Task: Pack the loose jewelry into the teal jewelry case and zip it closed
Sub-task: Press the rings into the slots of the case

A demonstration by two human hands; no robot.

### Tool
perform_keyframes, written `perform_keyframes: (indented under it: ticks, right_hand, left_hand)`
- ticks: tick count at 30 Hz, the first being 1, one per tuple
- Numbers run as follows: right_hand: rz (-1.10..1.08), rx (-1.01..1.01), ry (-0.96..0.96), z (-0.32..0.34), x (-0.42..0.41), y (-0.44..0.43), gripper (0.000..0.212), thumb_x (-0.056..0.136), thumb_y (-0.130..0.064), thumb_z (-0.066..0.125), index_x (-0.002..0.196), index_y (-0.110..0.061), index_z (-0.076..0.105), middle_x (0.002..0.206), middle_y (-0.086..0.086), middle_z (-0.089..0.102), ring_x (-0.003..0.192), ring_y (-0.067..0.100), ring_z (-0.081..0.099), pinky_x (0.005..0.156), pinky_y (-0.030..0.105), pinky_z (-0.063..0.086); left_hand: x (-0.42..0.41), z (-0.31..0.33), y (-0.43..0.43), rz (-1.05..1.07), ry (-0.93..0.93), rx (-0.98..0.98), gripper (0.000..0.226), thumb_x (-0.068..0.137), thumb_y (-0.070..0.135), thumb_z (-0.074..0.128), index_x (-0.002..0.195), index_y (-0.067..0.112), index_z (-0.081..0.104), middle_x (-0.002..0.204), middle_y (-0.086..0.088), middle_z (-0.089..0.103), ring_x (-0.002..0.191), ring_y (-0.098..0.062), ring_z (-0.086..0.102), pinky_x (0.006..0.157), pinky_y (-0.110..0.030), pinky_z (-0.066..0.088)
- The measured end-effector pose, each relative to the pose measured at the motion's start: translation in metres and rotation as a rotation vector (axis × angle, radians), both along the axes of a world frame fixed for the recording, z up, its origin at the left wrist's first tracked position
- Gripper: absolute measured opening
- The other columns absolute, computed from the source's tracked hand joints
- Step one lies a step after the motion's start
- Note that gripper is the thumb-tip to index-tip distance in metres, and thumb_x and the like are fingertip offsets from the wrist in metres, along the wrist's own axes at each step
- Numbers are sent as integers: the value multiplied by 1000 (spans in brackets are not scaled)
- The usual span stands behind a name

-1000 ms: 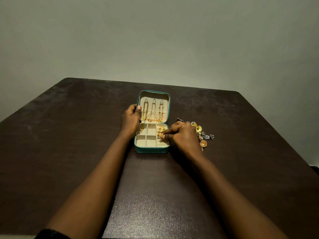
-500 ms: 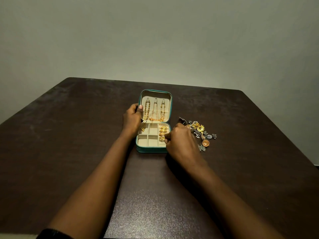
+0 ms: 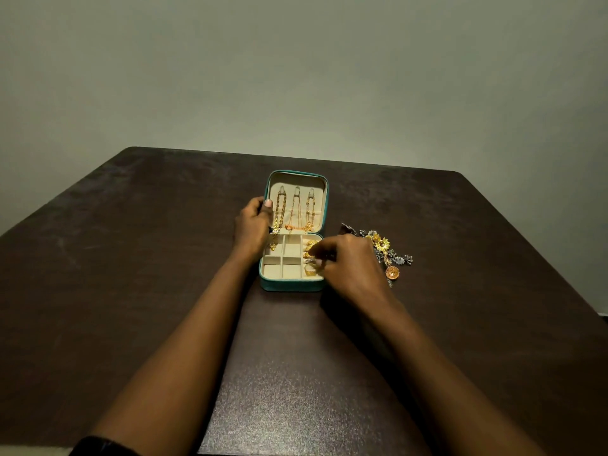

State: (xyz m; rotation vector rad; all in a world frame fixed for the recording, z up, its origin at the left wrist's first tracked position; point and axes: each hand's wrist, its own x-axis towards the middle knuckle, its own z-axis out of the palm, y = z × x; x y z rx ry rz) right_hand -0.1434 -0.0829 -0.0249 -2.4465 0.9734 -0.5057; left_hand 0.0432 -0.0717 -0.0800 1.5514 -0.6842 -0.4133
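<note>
On the dark brown wooden table [image 3: 131, 291] we see the small square teal jewelry case [image 3: 289, 286] lying open near the middle, its cream compartments facing up. The right hand [image 3: 352, 261] hovers over the right column, fingertips drawn together at the gold rings [image 3: 310, 269]; we cannot tell whether they grasp one. Just right of the case lies a heap of loose gold and silver flower-shaped jewelry [image 3: 383, 245]. The left hand [image 3: 251, 225] grips the left rim of the upright lid [image 3: 325, 205], thumb inside. Three gold chains [image 3: 297, 209] hang in the lid.
</note>
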Motion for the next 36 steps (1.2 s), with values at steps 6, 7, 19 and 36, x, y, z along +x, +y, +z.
perform_keyframes:
  ticks: [6,7,19,36]
  right_hand:
    - [84,-12,101,1,0,2,23,82,-21,70,105,-20,72,108,3,71,102,15,62,89,34,52]
    - [96,-22,105,0,0,2,21,82,-19,69,103,-19,72,106,3,71,100,15,63,88,32,52]
    - [52,268,-137,-9,6,-13,17,87,-1,59,84,-10,73,84,-5,65,81,1,57,67,8,42]
    - [-74,242,-290,-13,9,-9,24,72,-2,76,75,-21,62,68,-11,61,64,-2,60,60,8,49]
  left_hand:
    - [-1,0,0,3,6,2,19,100,25,39,101,19,57,100,-5,64,95,-23,63,88,-47,52]
    - [0,-1,0,2,10,1,19,100,25,39,100,19,57,100,-5,65,96,-25,63,88,-48,52]
    - [0,-2,0,10,1,0,20,100,24,39,100,19,58,101,-8,65,96,-26,63,89,-48,52]
    - [-2,-1,1,9,5,-1,21,100,26,38,100,20,58,102,-7,66,98,-26,63,89,-48,52]
